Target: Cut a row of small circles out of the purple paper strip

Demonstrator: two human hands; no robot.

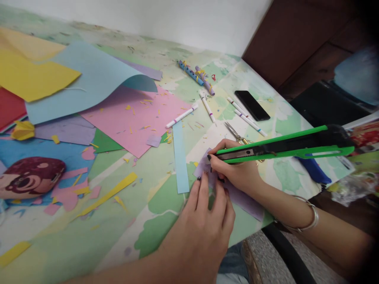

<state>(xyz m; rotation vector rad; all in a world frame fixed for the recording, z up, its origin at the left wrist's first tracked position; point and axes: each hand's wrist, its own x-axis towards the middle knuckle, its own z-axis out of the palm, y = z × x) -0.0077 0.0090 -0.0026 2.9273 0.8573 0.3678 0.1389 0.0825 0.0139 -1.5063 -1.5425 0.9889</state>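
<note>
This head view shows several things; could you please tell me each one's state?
Green-and-black plastic utility knife, gripped in right hand
Left hand, fingertips on purple paper
Black rectangular phone, screen dark
Light-blue paper sheet, curled at right edge
Gold-handled metal scissors, partly hidden

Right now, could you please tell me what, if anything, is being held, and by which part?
The right hand holds the green cutter by its front, blade end; the left hand rests on the purple paper, seemingly not gripping it.
</note>
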